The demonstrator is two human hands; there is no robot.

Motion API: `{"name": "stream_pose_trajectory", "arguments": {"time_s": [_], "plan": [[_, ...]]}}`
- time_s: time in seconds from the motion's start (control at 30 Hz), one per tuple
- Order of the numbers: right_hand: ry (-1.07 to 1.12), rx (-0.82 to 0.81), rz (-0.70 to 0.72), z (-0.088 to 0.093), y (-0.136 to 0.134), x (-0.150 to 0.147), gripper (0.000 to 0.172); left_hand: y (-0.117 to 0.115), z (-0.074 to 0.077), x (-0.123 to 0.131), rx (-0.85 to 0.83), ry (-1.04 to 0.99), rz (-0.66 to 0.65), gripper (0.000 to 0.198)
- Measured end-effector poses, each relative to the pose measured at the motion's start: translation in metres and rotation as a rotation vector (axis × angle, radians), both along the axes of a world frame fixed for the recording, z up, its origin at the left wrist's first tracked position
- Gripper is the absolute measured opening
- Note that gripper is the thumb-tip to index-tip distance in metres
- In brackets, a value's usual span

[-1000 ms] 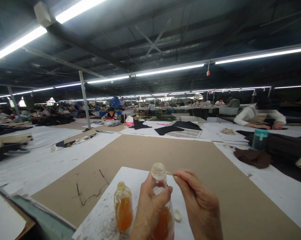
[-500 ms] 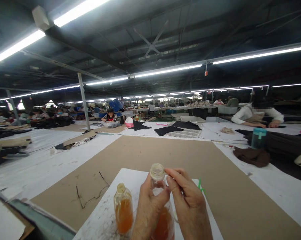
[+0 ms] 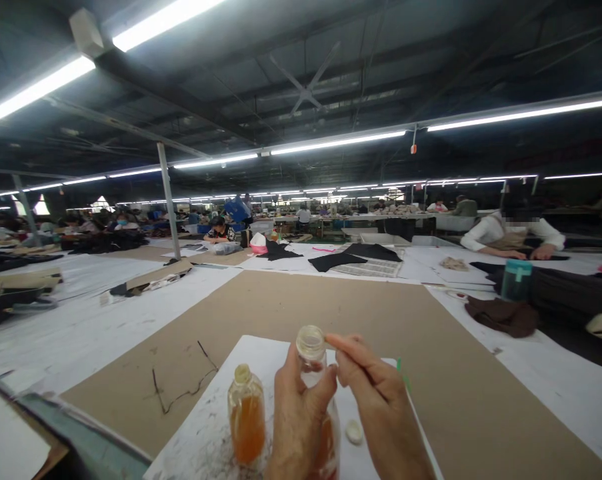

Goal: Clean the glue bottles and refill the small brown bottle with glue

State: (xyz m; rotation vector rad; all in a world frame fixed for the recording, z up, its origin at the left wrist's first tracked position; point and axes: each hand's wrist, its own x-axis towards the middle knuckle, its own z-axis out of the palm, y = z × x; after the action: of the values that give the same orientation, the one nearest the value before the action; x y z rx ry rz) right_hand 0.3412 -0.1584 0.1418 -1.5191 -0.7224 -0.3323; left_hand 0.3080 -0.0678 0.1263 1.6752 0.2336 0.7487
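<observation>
A clear bottle [image 3: 325,440] of orange-red liquid stands uncapped before me, its threaded mouth facing up. My left hand [image 3: 301,413] is wrapped round it just below the neck. My right hand [image 3: 375,393] is closed at the neck's right side, with the index fingertip pressed against the rim and the thumb lower down. The right hand's other fingers are curled and partly hidden. A small white cap [image 3: 353,432] lies between the bottle and my right wrist. To the left, a second bottle [image 3: 247,420] of orange liquid stands with a yellowish cap on.
Under the bottles lies smudged white paper [image 3: 195,440] on brown board [image 3: 331,293]. A bent dark wire [image 3: 181,398] rests at left, a green strip [image 3: 403,373] at right. Further right are brown cloth [image 3: 501,315] and a teal-lidded jar [image 3: 517,280]. A co-worker [image 3: 513,233] sits beyond.
Both hands and the held bottle have shifted slightly left. The white cap, mostly hidden before, now shows fully. My right index finger stays at the rim.
</observation>
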Motion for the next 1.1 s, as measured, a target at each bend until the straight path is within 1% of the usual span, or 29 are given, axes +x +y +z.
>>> {"name": "stream_pose_trajectory", "arguments": {"time_s": [0.07, 0.1, 0.13, 0.23, 0.27, 0.3, 0.33, 0.4, 0.47, 0.53, 0.63, 0.7, 0.8, 0.83, 0.87, 1.0, 1.03, 1.1], "plan": [[-0.009, 0.021, -0.020, 0.001, -0.009, 0.001, 0.021, -0.001, 0.001, 0.001, 0.010, -0.001, -0.020, 0.021], [-0.041, 0.051, -0.073, 0.001, -0.013, -0.001, 0.020, 0.000, 0.001, 0.001, 0.014, 0.005, -0.021, 0.019], [-0.086, 0.092, -0.157, 0.002, -0.017, -0.004, 0.019, 0.002, 0.000, 0.002, 0.020, 0.014, -0.012, 0.019], [-0.187, 0.238, -0.484, 0.009, -0.026, -0.014, 0.014, 0.009, -0.003, 0.003, 0.056, 0.043, 0.062, 0.018], [-0.199, 0.249, -0.535, 0.011, -0.027, -0.014, 0.013, 0.011, -0.004, 0.004, 0.071, 0.050, 0.076, 0.018], [-0.200, 0.219, -0.513, 0.013, -0.026, -0.013, 0.013, 0.012, -0.004, 0.004, 0.085, 0.053, 0.074, 0.019], [-0.196, 0.165, -0.441, 0.015, -0.024, -0.011, 0.013, 0.012, -0.005, 0.004, 0.094, 0.050, 0.063, 0.019], [-0.142, 0.041, -0.244, 0.016, -0.016, -0.004, 0.015, 0.012, -0.004, 0.003, 0.091, 0.039, 0.044, 0.019], [-0.064, -0.011, -0.125, 0.015, -0.004, 0.004, 0.019, 0.011, -0.003, 0.001, 0.070, 0.035, 0.039, 0.021], [-0.010, -0.013, -0.073, 0.014, 0.006, 0.009, 0.019, 0.011, 0.000, 0.000, 0.059, 0.037, 0.024, 0.026], [0.000, -0.018, -0.015, 0.016, 0.013, 0.011, 0.018, 0.012, 0.002, -0.002, 0.057, 0.053, -0.030, 0.032], [-0.019, -0.040, -0.007, 0.018, 0.014, 0.011, 0.020, 0.013, 0.004, -0.003, 0.058, 0.077, -0.040, 0.035], [-0.081, -0.129, -0.053, 0.023, 0.012, 0.010, 0.021, 0.017, 0.006, -0.005, 0.062, 0.095, -0.041, 0.035], [-0.107, -0.166, -0.072, 0.024, 0.012, 0.010, 0.022, 0.020, 0.007, -0.005, 0.063, 0.094, -0.058, 0.034], [-0.131, -0.203, -0.086, 0.025, 0.011, 0.011, 0.022, 0.023, 0.008, -0.005, 0.058, 0.093, -0.093, 0.033], [-0.220, -0.294, -0.138, 0.027, 0.015, 0.012, 0.022, 0.039, 0.011, -0.001, 0.042, 0.065, -0.301, 0.034], [-0.238, -0.305, -0.156, 0.027, 0.017, 0.012, 0.022, 0.041, 0.012, 0.001, 0.055, 0.063, -0.329, 0.031], [-0.257, -0.319, -0.198, 0.025, 0.019, 0.013, 0.022, 0.042, 0.013, 0.006, 0.090, 0.069, -0.338, 0.019]]}}
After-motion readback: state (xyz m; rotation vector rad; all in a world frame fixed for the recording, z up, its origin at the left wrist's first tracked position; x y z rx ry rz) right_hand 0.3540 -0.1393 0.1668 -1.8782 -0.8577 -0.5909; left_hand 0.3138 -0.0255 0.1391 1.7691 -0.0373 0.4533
